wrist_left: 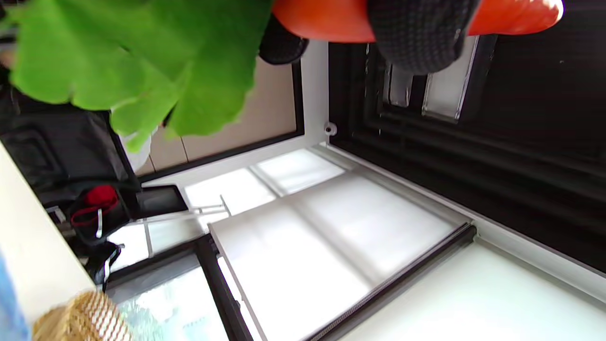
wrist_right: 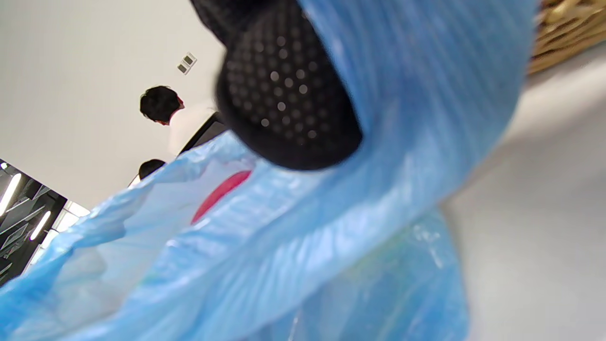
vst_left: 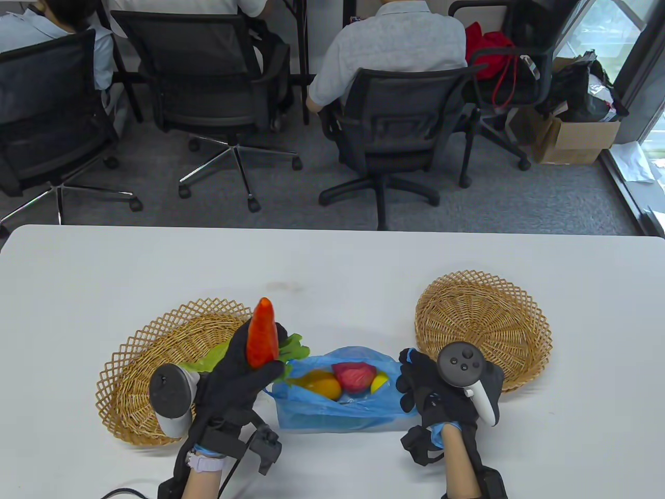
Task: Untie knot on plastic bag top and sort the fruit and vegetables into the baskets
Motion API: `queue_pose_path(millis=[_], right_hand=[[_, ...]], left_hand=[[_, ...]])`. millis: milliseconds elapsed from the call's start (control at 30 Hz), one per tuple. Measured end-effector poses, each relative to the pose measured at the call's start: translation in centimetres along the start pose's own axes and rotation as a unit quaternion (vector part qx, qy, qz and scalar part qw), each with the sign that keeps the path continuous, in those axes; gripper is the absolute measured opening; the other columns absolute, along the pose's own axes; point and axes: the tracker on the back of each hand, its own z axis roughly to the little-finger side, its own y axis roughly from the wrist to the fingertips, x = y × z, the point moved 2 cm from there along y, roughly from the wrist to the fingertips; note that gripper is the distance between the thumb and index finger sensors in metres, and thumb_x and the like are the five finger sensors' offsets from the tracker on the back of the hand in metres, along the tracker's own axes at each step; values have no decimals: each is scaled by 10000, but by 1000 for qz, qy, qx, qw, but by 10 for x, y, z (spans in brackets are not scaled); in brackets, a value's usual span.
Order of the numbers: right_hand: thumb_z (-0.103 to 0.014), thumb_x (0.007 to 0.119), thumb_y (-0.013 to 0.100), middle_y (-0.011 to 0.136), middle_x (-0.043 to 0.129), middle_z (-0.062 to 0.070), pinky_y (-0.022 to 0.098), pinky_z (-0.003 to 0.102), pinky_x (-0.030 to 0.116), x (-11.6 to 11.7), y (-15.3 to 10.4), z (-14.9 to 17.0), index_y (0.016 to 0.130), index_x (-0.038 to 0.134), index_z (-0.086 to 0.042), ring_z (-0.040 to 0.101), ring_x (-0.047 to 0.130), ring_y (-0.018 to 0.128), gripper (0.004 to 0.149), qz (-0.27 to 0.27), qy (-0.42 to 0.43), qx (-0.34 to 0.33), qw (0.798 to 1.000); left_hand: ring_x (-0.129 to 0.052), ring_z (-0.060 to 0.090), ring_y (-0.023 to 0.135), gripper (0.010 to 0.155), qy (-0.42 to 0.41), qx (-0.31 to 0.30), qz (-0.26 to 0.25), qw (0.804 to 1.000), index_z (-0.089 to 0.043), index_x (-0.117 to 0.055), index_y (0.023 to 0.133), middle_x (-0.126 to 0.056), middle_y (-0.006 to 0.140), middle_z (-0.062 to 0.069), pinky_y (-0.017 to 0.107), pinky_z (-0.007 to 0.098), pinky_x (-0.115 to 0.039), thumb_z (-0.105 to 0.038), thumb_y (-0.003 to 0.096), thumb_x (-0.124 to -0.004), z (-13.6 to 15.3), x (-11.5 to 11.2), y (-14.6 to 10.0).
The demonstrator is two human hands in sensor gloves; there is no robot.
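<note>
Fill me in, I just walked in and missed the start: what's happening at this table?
A person in sensor gloves is sorting produce out of a blue plastic bag, which lies open between two wicker baskets. The left hand grips a carrot with green leaves, held up by the left basket. The right hand pinches the bag's edge beside the right basket, which shows nothing inside. An orange fruit, a red one and a yellow one remain in the bag.

A gloved fingertip [wrist_right: 289,102] presses blue bag [wrist_right: 378,189].

High overhead table view; both wrist views close, sideways, sharing blue bag [vst_left: 337,400].
</note>
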Motion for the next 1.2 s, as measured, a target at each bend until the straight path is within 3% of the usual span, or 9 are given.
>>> queue_pose_path(millis=[67,167,333,500,700,900,1200], right_hand=[[-177,661,606,661,949,241,328,411,870,0,0,0,1027,670,15,96,978,292,463,0,1,0,1000],[-178,661,606,662,949,241,329,411,869,0,0,0,1027,669,15,96,977,292,463,-1,3,-1,1000],[-180,660,607,663,949,241,329,411,869,0,0,0,1027,669,16,96,978,292,464,0,7,-3,1000],[-180,660,607,664,949,241,328,411,869,-1,0,0,1027,668,15,96,977,291,463,1,10,-6,1000],[-182,660,607,662,950,240,327,409,869,-1,1,0,1028,668,14,94,977,288,464,3,12,-10,1000],[-183,660,608,663,950,240,325,409,869,-1,1,0,1027,668,14,93,976,286,464,3,14,-12,1000],[-185,659,609,661,950,239,322,405,870,-1,2,-1,1028,668,16,90,974,278,465,4,17,-19,1000]], left_hand=[[-683,398,1025,739,47,15,-30,998,-291,-429,1141,-666,1091,51,750,643,-584,-513,523,-768,-2,15,-3],[-670,426,1023,738,178,72,-61,980,-276,-436,1143,-656,1099,75,746,649,-580,-499,526,-774,1,36,-8],[-618,490,1025,740,323,173,-90,926,-227,-449,1149,-617,1122,134,737,683,-537,-470,533,-779,22,55,-15],[-564,537,1029,738,424,287,-44,858,-211,-451,1149,-577,1143,177,729,715,-474,-452,537,-785,54,61,-20],[-477,594,1035,739,422,400,44,812,-200,-442,1156,-490,1176,250,722,740,-410,-450,547,-778,89,60,-27],[-441,607,1042,742,437,459,91,768,-191,-428,1163,-454,1188,271,725,745,-390,-443,555,-771,108,60,-33],[-380,626,1053,767,423,508,157,734,-170,-368,1192,-379,1207,305,729,756,-355,-436,574,-735,130,57,-42]])
